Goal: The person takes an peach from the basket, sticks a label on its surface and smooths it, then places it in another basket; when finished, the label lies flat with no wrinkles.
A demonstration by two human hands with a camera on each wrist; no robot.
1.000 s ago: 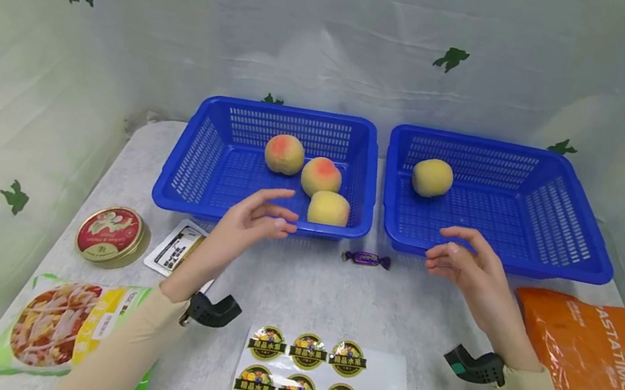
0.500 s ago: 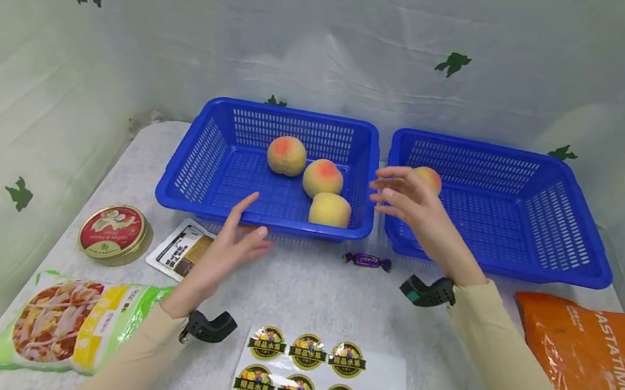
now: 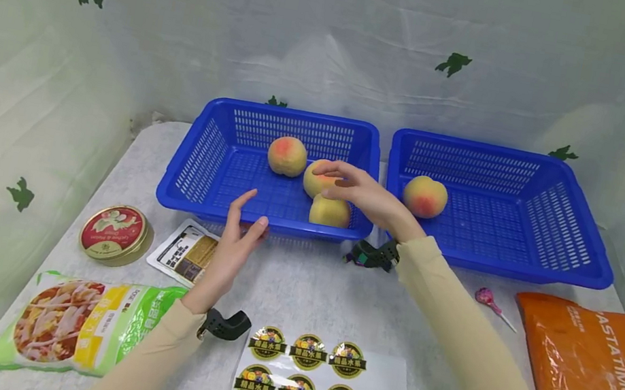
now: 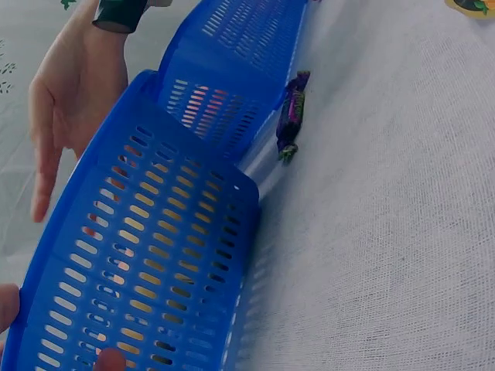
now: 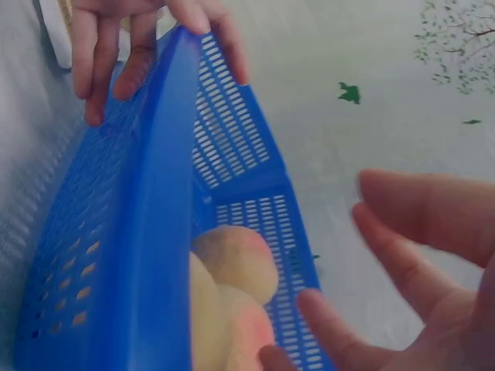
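Observation:
My left hand (image 3: pixel 232 247) is at the front rim of the left blue basket (image 3: pixel 204 210). It straddles that rim, with some fingers outside the slotted wall and others over the top. Three yellow peaches with red blush lie in this basket: one towards the back (image 3: pixel 287 156), a middle one (image 3: pixel 314 178) and a front one (image 3: pixel 330 213). My right hand (image 3: pixel 359 192) hovers over the middle and front peaches, fingers spread and loosely bent, holding nothing. A single peach (image 3: pixel 425 197) sits in the right blue basket (image 3: pixel 493 265), near its left wall.
In front lie a sticker sheet (image 3: pixel 383 365), a purple-wrapped candy (image 4: pixel 291 116) and a lollipop (image 3: pixel 484 296). A round tin (image 3: pixel 113 234), a white packet (image 3: pixel 185 253) and a green food bag (image 3: pixel 61 325) are left. An orange pasta bag (image 3: pixel 596 353) lies right.
My right hand has moved left from the right basket to above the left one. The peach in the right basket has rolled, showing its red side. My left hand has settled onto the rim.

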